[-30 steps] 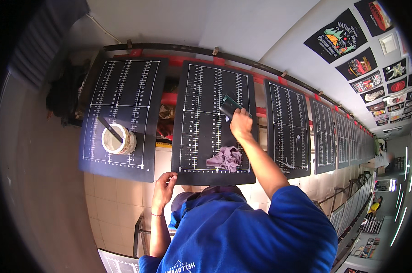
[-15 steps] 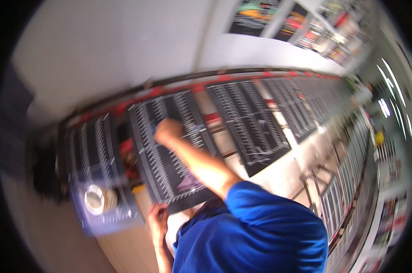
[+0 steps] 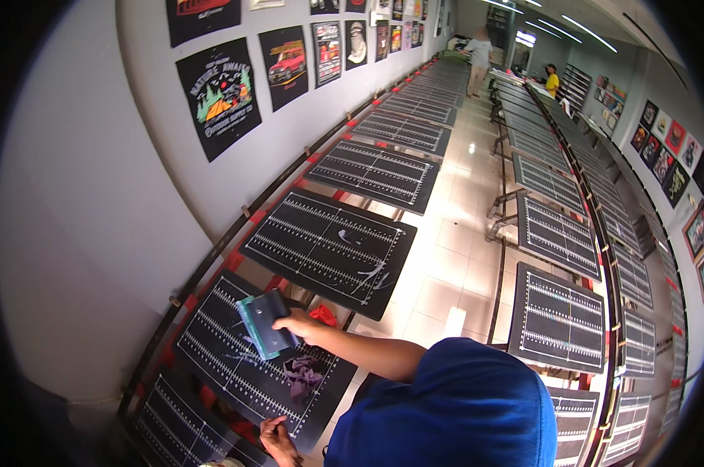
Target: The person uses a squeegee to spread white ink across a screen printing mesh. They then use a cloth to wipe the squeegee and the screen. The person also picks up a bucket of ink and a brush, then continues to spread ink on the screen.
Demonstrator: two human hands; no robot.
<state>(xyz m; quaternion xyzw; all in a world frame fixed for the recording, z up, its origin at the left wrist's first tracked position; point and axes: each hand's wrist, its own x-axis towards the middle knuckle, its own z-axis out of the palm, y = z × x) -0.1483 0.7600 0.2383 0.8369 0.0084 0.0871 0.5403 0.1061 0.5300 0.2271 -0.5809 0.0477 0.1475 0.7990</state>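
My right hand (image 3: 296,326) is closed on a squeegee with a dark handle and teal lower edge (image 3: 266,319). The squeegee lies tilted over a black board (image 3: 212,317) printed with white ruler-like lines; contact with the surface is hard to tell. Pale smears mark the board near it. A crumpled purple cloth (image 3: 303,378) rests on the same board, nearer to me than the squeegee. At the board's near edge, my left hand (image 3: 279,440) has its fingers loosely bent and touching the rim, with nothing visible in them.
Another lined board (image 3: 332,247), with whitish streaks, lies beyond mine; several more continue along the rail (image 3: 282,165). Red material (image 3: 323,314) shows beside my board. A tiled aisle (image 3: 445,268) separates this row from a second row (image 3: 559,315). Two people stand far off.
The view has swung from a blurred tilt to looking down the long row. My right hand now shows the squeegee clearly. My left hand stays by the board's near edge.
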